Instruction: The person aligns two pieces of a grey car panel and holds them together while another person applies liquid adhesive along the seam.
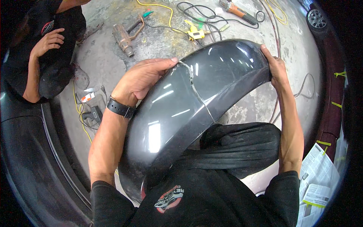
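Note:
A long, glossy black motorcycle fender (162,113) slants across my lap, its near end against my body and its far end up to the right. A pale, jagged crack line (196,92) crosses its curved top. My left hand (143,75), below a black wristwatch (120,107), grips the far-side edge close to the crack, one digit reaching its upper end. Around the fender's right tip my right hand (276,68) is closed, thumb on the upper rim and the other fingers mostly hidden behind it.
On the stained concrete floor lie a heat gun (124,39), a yellow clamp-like tool (195,33), an orange angle grinder (237,12) and several cables. A person (49,49) in black is at the upper left. A dark car panel (34,151) stands left; a dark red car body (328,109) with taped newspaper (317,174) stands right.

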Motion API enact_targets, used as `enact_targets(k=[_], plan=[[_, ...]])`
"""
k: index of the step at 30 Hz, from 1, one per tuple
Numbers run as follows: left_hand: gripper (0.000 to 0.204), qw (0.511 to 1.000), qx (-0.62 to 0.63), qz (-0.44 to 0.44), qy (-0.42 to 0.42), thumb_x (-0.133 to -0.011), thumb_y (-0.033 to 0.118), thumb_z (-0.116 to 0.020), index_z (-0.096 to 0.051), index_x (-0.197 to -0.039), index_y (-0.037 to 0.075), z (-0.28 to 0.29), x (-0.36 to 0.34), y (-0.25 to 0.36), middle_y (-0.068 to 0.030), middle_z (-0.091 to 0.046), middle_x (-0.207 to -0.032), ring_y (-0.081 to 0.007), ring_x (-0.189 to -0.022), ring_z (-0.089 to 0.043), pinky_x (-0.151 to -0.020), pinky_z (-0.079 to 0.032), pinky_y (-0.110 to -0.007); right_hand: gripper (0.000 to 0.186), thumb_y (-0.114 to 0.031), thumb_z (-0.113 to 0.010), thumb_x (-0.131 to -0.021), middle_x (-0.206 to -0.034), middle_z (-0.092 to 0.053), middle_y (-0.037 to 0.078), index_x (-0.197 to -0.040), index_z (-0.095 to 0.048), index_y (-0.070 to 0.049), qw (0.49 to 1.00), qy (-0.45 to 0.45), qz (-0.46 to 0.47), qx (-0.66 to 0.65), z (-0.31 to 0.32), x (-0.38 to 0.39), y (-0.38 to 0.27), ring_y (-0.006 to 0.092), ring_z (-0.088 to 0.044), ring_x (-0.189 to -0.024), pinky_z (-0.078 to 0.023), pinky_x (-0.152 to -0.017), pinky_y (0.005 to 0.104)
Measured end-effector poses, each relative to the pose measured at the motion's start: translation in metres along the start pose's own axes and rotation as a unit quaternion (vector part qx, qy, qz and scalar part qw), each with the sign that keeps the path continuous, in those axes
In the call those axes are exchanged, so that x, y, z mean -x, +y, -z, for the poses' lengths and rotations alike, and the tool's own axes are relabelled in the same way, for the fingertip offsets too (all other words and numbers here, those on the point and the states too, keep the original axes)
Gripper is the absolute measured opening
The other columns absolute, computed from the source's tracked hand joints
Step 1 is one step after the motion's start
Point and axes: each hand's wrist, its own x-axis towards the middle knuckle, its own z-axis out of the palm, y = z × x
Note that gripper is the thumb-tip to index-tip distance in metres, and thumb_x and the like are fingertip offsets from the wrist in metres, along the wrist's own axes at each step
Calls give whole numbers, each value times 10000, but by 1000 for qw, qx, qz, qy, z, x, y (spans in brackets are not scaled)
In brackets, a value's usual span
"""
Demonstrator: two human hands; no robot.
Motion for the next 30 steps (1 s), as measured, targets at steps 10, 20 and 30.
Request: enact_targets(k=[10,20,30], plan=[[269,1000,-12,-15,23,-942,263,-714,-693,-1047,16,-10,7,4,-46,-703,-927,-116,-808,-648,-730,-535,-259,676,-460,-806,-835,-815,-711,179,-939,-667,193,1000,8,-16,-10,3,-2,3,206,-666,-657,-533,-630,329],[187,999,-28,-26,14,-942,266,-716,-696,-970,83,-8,6,2,-17,-725,-872,-96,-724,-682,-657,-552,-241,680,-446,-825,-821,-793,-702,198,-915,-658,206,1000,-1,-15,-23,3,-5,4,212,-659,-623,-531,-602,328],[223,999,-30,-25,26,-942,257,-715,-704,-1017,48,-7,3,-3,-39,-733,-901,-112,-741,-690,-681,-560,-248,672,-453,-839,-805,-776,-695,192,-883,-670,192,999,24,-18,-17,3,-6,0,218,-647,-584,-524,-557,350]])
